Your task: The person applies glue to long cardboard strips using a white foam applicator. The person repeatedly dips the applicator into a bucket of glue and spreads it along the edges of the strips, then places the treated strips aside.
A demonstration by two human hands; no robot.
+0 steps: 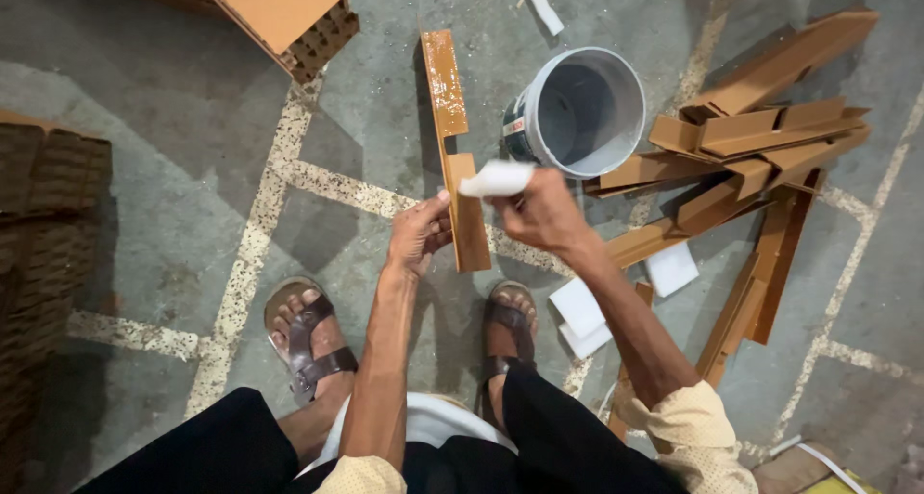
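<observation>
Where the view starts, nearest the camera, two sandalled feet point(313, 335) stand on a grey stone floor point(183, 147) with pale speckled seams. Left hand point(420, 234) clasps the lower end of a long brown strip point(454, 147), held upright, its upper face glossy and wet-looking. Right hand point(545, 213) pinches a small white pad point(496, 178) against the strip's right edge. White blocks point(582, 313) lie on the floor just right of the right foot. Beyond the hands, a white bucket point(582, 111) lies tilted, mouth toward the camera. A heap of brown strips point(760, 143) lies right of it. Ribbed brown panel point(279, 13) at top left.
</observation>
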